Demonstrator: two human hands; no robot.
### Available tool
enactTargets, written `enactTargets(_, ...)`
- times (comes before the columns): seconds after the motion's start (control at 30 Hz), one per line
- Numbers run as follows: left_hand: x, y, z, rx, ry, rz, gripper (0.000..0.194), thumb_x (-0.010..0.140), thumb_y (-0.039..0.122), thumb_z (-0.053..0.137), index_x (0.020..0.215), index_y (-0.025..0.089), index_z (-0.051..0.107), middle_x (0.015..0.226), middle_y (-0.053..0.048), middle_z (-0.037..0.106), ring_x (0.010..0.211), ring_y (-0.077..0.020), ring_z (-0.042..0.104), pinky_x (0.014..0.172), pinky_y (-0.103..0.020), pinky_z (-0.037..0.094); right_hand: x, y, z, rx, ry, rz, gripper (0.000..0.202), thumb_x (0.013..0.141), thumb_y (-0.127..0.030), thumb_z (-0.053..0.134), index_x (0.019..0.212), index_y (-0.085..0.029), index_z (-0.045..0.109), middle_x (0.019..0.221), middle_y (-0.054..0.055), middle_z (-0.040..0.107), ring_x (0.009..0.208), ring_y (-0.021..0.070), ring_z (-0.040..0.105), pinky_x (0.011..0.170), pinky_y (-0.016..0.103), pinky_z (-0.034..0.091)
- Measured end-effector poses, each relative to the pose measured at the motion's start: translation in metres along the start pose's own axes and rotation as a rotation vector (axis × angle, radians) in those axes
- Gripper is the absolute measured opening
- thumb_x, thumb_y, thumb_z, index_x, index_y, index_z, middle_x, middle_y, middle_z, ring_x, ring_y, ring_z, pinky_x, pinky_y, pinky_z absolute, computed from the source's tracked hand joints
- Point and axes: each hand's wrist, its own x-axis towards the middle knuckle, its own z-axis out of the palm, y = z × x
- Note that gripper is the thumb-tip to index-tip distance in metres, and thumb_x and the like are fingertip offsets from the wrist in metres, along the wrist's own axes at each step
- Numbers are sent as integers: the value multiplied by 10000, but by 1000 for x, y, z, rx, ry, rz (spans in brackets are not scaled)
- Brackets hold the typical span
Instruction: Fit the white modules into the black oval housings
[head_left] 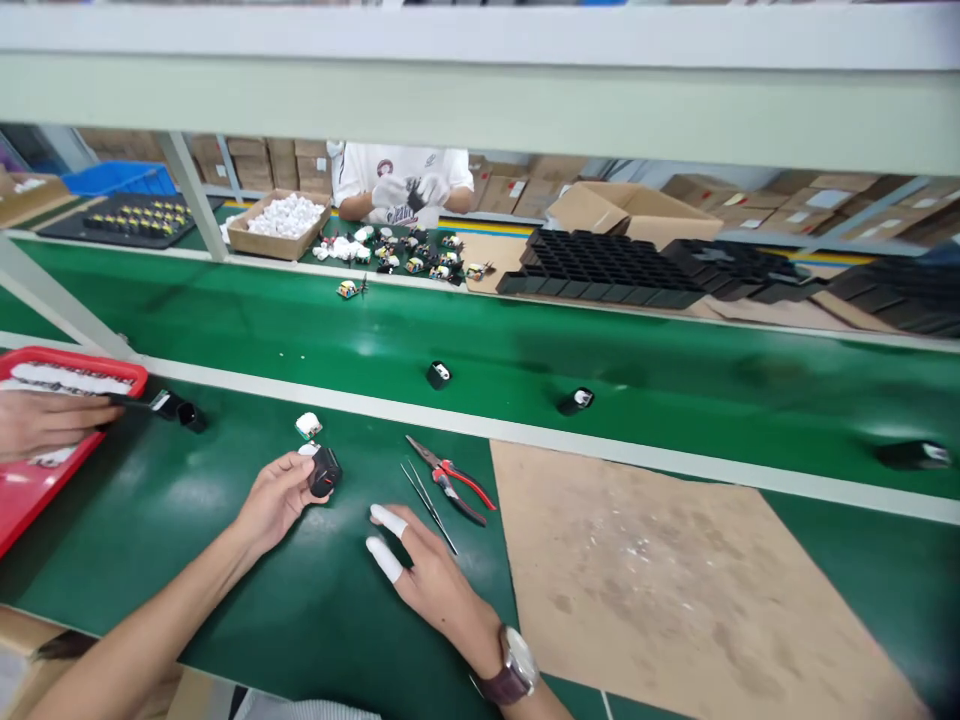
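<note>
My left hand (279, 500) is closed around a small black plastic housing (325, 472) above the green table. Just beyond it lies a small white part with a green board (308, 425). White finger cots cover the thumb and a finger of my right hand (420, 570), which hovers open with nothing in it. Beside that hand lie metal tweezers (429, 507) and red-and-black long-nose pliers (450, 480).
At the left, a co-worker's hand (45, 425) holds a black part over a red tray (135, 370). Black housings (439, 374) sit on the green belt (510, 350). Cardboard (637, 570) covers the right side. Another person (405, 185) works opposite, behind circuit boards (416, 262).
</note>
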Motion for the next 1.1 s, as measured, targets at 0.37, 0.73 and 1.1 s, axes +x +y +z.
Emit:
enactTargets(0.37, 100, 62, -14, 587, 189, 414, 309, 771, 406, 910, 864, 163, 742, 888, -62, 750, 848, -213, 725, 869, -379, 612, 3, 8, 9, -89, 115, -150, 312, 1073, -218, 532, 1369, -245, 626, 1297, 97, 719, 1102, 202, 760, 970, 322, 642)
enactTargets(0.73, 150, 120, -63, 1282, 256, 614, 369, 879, 332, 798, 1213, 188, 735, 1315, -149, 700, 1269, -319, 634, 1153, -468, 481, 7, 16, 13, -132, 157, -250, 314, 1062, -212, 527, 1358, -252, 623, 1243, 106, 739, 1069, 217, 778, 929, 314, 660)
enactTargets(1.1, 22, 116, -172, 1680, 272, 517, 548, 928, 636, 550, 1138, 171, 751, 1328, -223, 656, 1243, -440, 643, 1106, -610, 501, 108, -23, 33, -371, -102, -304, 466, 997, -289, 694, 1430, -177, 562, 1468, 166, 590, 1276, 312, 628, 1065, 488, 588)
